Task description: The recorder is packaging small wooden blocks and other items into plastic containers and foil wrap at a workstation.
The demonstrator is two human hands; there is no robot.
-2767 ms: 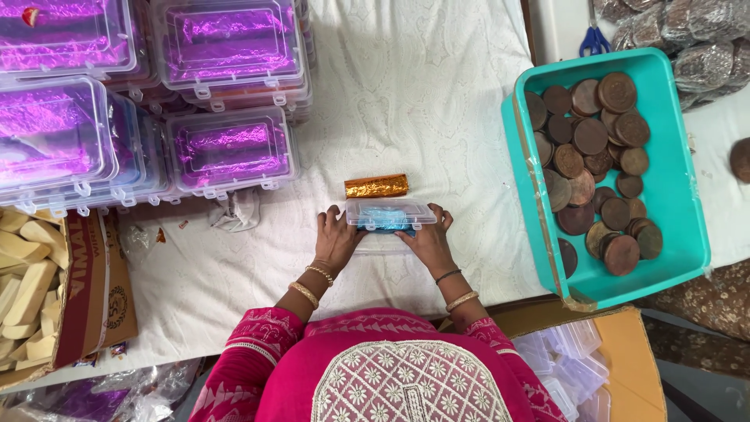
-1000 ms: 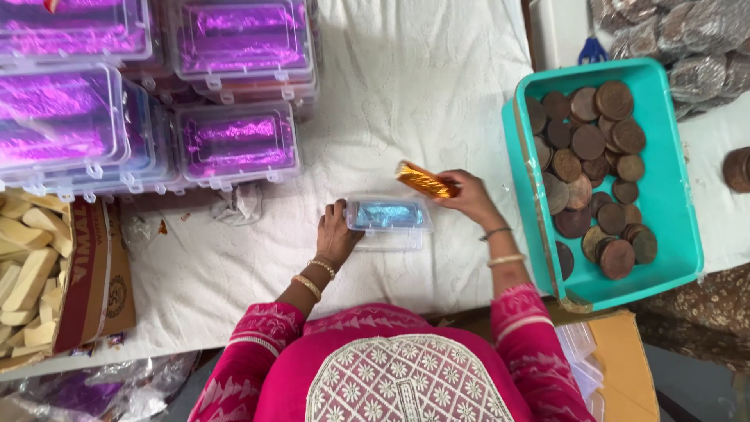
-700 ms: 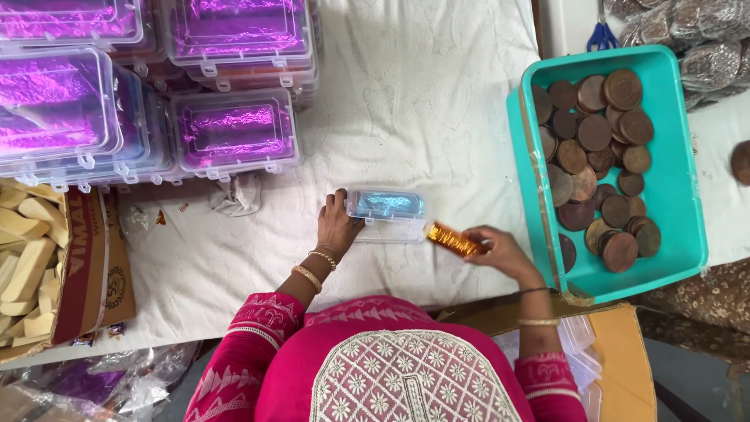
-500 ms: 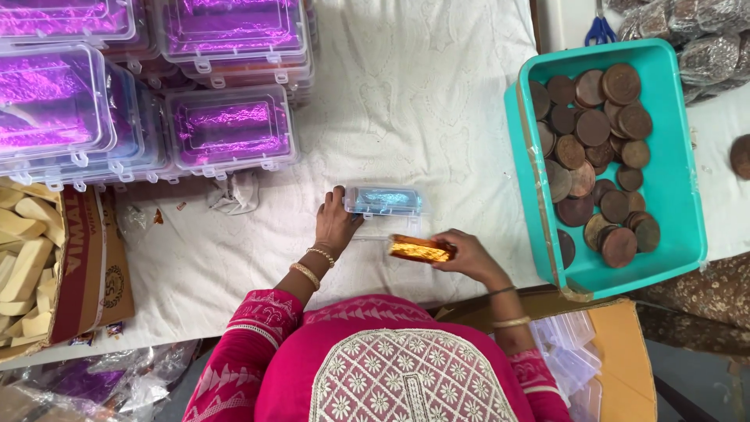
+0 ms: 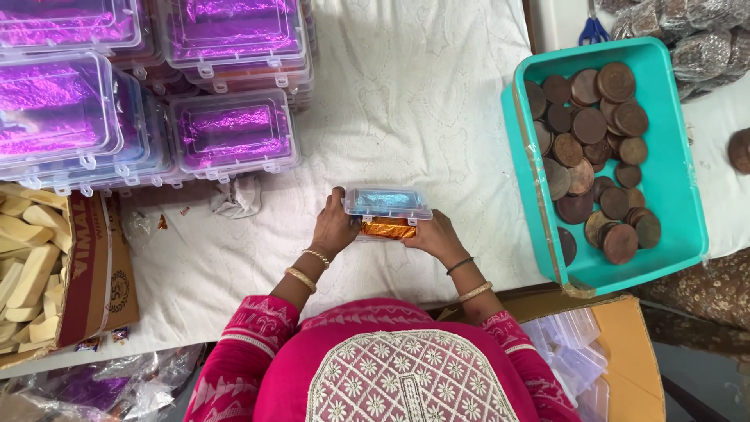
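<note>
A small clear plastic box with a blue sheen lies at the middle of the white cloth-covered table, its lid seemingly tipped up so the gold foil-wrapped bar at its six o'clock edge can sit inside. The left hand grips the box's nine o'clock end, steadying it; the right hand curls round the bar and box corner at four o'clock. At ten o'clock stand stacked clear boxes lined with purple foil; at three o'clock a teal tray holds brown round discs. A carton of pale sticks sits at nine o'clock. Nothing lies between hands and box.
</note>
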